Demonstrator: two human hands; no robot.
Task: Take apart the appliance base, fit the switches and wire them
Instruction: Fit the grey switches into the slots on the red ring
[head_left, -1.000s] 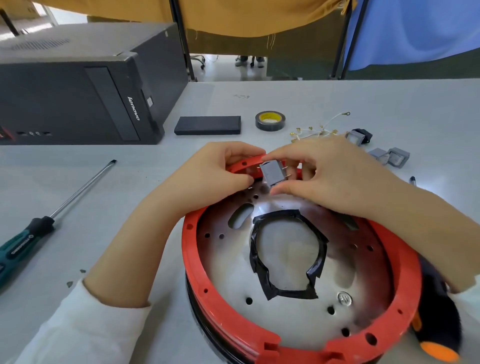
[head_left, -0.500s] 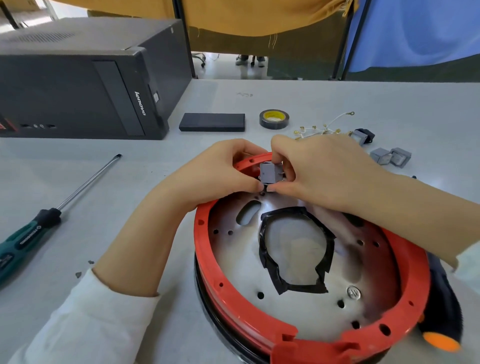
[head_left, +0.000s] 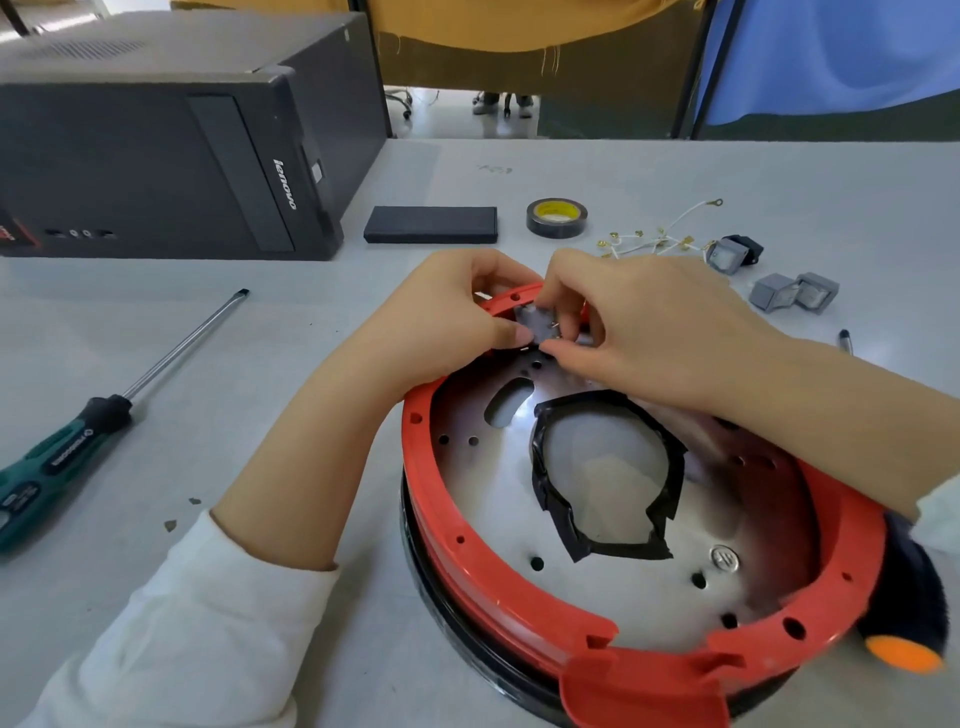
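Seating the grey switch (head_left: 535, 322) squarely is what matters here: it is pinched by both hands, left hand (head_left: 457, 317) and right hand (head_left: 649, 332), at the far rim of the red appliance base (head_left: 467, 530), centre of frame. Even pressure should be applied, terminals kept unbent, until it is judged flush.

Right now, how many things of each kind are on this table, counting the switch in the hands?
Switches: 4, one held, loose ones
Screwdriver: 1
Tape roll: 1
Appliance base: 1
Computer tower: 1
Black slab: 1
Wire bundle: 1
Total: 10
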